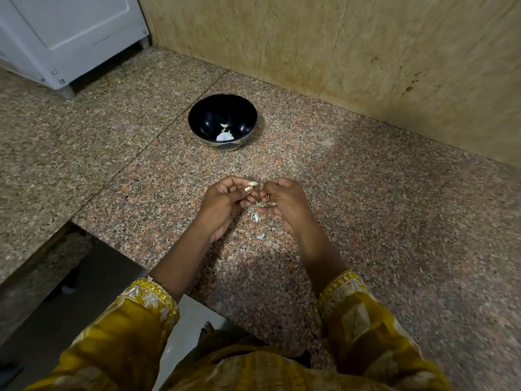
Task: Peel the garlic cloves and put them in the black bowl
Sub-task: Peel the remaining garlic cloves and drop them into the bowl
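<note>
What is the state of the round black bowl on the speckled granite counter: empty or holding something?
Not empty: the upright round black bowl holds a few pale garlic pieces at its bottom.

Domestic kitchen. Speckled granite counter (366, 221) backed by beige stone wall tiles (338, 46); white appliance (70, 32) on short feet at the far left. Black bowl (205, 117) on the counter.

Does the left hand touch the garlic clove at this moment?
Touching. The head view shows the left hand pinching the garlic clove between its thumb and fingertips, with no gap between them.
</note>
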